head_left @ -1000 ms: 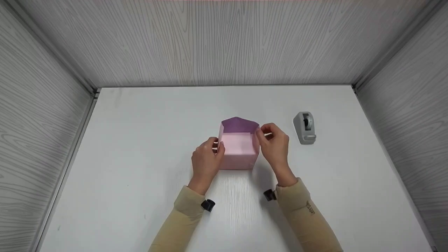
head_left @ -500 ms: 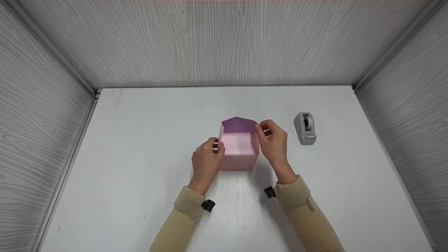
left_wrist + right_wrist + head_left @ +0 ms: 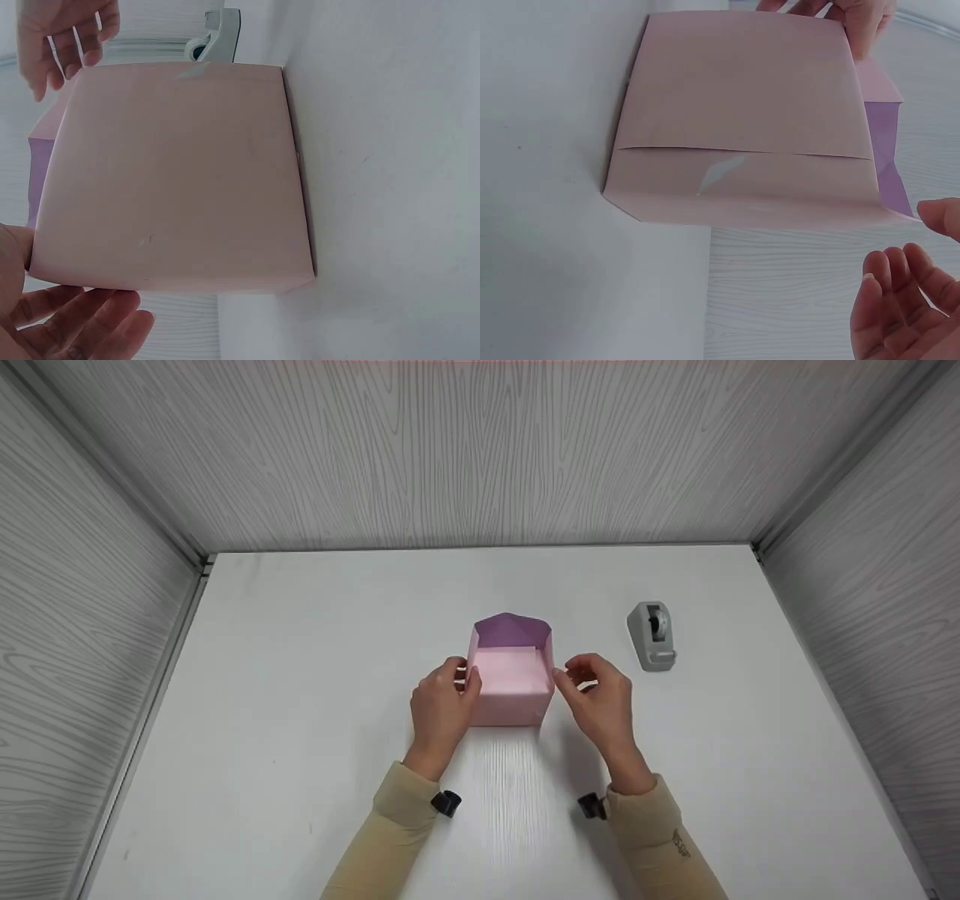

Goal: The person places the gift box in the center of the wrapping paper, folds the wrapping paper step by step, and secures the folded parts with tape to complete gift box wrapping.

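Note:
A pink paper box (image 3: 510,709) with an open top stands upright on the table, its far inner wall (image 3: 512,631) purple and peaked. My left hand (image 3: 441,705) holds the left wall, thumb at the rim and fingers along the outside. On the other side, my right hand (image 3: 602,701) is loosely curved around nothing, its thumb tip right at the edge of the right wall. The right wrist view shows a slanted strip of clear tape (image 3: 721,171) across a seam (image 3: 780,153) on the front face.
A grey tape dispenser (image 3: 652,636) with a roll in it stands to the right, beyond my right hand. The white table (image 3: 315,622) is bounded by grey wood-grain panels (image 3: 480,450) at the back and both sides.
My right hand has let go of the box's far right corner and come down toward me, its fingers now spread apart from the wall. The left hand keeps its hold.

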Demonstrator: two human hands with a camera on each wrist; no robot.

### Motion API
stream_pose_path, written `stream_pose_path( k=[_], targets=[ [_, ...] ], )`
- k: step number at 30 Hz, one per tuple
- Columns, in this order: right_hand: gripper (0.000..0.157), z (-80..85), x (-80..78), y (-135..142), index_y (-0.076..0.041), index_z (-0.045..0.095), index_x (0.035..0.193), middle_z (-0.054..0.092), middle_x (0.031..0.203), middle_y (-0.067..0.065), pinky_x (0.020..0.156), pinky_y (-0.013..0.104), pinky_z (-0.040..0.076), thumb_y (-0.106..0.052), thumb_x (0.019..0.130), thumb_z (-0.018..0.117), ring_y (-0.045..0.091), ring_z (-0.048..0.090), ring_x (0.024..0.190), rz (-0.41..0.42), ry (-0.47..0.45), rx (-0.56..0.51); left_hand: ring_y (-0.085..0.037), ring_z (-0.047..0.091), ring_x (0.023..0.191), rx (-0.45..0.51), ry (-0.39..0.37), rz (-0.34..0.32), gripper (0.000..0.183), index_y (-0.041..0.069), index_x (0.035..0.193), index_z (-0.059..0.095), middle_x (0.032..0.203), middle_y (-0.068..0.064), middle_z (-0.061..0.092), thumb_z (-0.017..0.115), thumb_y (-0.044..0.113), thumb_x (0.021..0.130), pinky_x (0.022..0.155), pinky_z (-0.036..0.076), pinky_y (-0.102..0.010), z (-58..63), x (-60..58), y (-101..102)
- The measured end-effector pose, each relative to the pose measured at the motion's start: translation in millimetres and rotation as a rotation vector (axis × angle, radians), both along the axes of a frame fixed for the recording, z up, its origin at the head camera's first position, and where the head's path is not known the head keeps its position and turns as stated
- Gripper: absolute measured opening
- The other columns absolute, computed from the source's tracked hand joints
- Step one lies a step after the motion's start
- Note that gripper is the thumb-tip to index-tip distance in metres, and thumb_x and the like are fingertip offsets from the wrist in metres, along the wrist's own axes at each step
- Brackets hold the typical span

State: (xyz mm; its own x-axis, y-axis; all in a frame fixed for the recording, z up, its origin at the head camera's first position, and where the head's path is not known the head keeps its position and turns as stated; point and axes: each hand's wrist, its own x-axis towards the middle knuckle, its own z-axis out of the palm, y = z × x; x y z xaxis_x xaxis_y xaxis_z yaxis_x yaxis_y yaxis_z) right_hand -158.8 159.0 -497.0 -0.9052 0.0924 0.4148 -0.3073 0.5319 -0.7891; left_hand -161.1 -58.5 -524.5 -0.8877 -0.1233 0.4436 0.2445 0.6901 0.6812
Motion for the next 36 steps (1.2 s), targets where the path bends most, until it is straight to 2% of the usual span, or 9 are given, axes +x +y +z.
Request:
stream_pose_path(
  k=[6,12,18,23,27,32,36],
  targets=[
    [0.011,-9.1,4.5,-1,-0.002,0.071,0.089,0.067,0.079,0.001,0.06,0.028,0.052,-0.008,0.083,0.077,0.013,0.063,0.072,0.028,0.006,0.021,-0.017,0.071,0.069,-0.012,0.017,0.005,0.019,0.001,0.096,0.071,0.086,-0.01,0.073,0.065,0.018,0.092,0.06,0.057,-0.033,-1.6,-0.3,0],
    [0.004,-16.5,2.8,-5,-0.003,0.072,0.087,0.069,0.086,0.003,0.067,0.037,0.057,-0.001,0.084,0.074,0.016,0.066,0.081,0.111,0.084,0.006,-0.016,0.071,0.069,-0.006,0.021,0.009,0.018,0.001,0.096,0.071,0.086,-0.01,0.073,0.065,0.017,0.091,0.06,0.057,-0.033,-2.7,-0.5,0],
    [0.003,-21.8,-0.3,-7,-0.002,0.072,0.084,0.071,0.096,0.004,0.077,0.037,0.054,0.0,0.084,0.072,0.018,0.066,0.09,0.146,0.153,0.079,-0.016,0.071,0.069,-0.005,0.021,0.01,0.018,0.001,0.096,0.071,0.086,-0.01,0.074,0.065,0.018,0.091,0.059,0.057,-0.032,-3.4,-0.7,-1],
    [0.007,-24.9,-2.0,-7,-0.003,0.073,0.085,0.071,0.1,0.004,0.089,0.034,0.051,0.003,0.081,0.074,0.019,0.065,0.101,0.16,0.217,0.122,-0.016,0.071,0.068,-0.004,0.031,0.016,0.018,0.002,0.095,0.071,0.085,-0.01,0.073,0.065,0.017,0.091,0.059,0.057,-0.033,-4.0,-1.5,-1],
    [0.009,-28.3,-3.5,-8,-0.002,0.074,0.091,0.07,0.105,0.005,0.096,0.031,0.047,0.0,0.083,0.074,0.021,0.063,0.109,0.208,0.258,0.162,-0.016,0.071,0.069,-0.001,0.029,0.012,0.018,0.002,0.095,0.072,0.085,-0.009,0.074,0.065,0.018,0.091,0.059,0.057,-0.033,-3.3,-1.8,-1],
    [0.02,-30.5,-4.1,-10,-0.002,0.074,0.103,0.069,0.114,0.007,0.1,0.037,0.045,-0.008,0.084,0.077,0.025,0.059,0.115,0.282,0.294,0.265,-0.016,0.071,0.07,0.0,0.014,-0.001,0.019,0.002,0.096,0.072,0.086,-0.009,0.074,0.065,0.019,0.092,0.06,0.057,-0.032,-3.0,-1.5,-2],
    [0.03,-27.7,-5.6,-13,-0.005,0.073,0.113,0.068,0.12,0.006,0.102,0.043,0.042,-0.018,0.086,0.077,0.025,0.056,0.119,0.311,0.28,0.388,-0.016,0.071,0.071,-0.006,-0.004,-0.003,0.02,0.002,0.097,0.072,0.087,-0.009,0.074,0.065,0.02,0.092,0.062,0.057,-0.034,-2.3,-1.1,-2]
  ],
)
